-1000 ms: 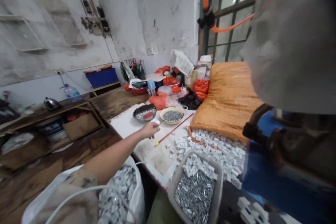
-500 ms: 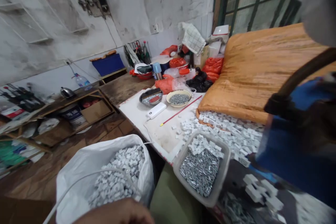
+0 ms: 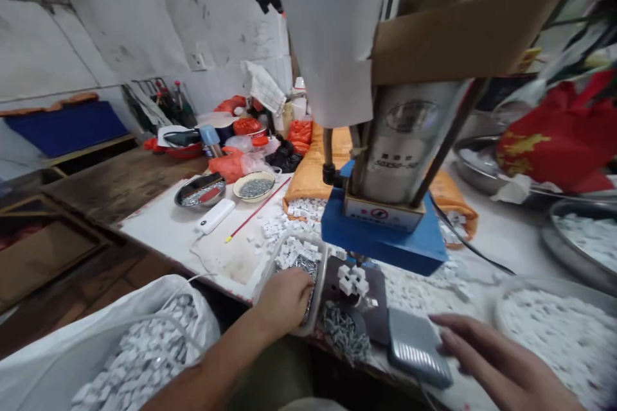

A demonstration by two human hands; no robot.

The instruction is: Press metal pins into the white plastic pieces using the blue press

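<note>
My left hand is over a translucent plastic tub, its fingers curled down among metal pins. Whatever they pinch is hidden. White plastic pieces are heaped in the tub's far end. At lower right, my right hand has its fingers stretched out beside a ribbed grey pedal, with nothing in them. Between my hands, a cluster of white plastic pieces sits on a dark plate, beneath a blue press. A pile of metal pins lies in front of it.
A white sack of plastic pieces stands at lower left. On the right are a tub of white pieces, a metal bowl and a red bag. Two bowls of metal parts and a red stick lie farther back.
The view has swung right, bringing the whole press and the right-side containers into sight. My left hand has moved from above the sack into the tub. My right hand has come into view.
</note>
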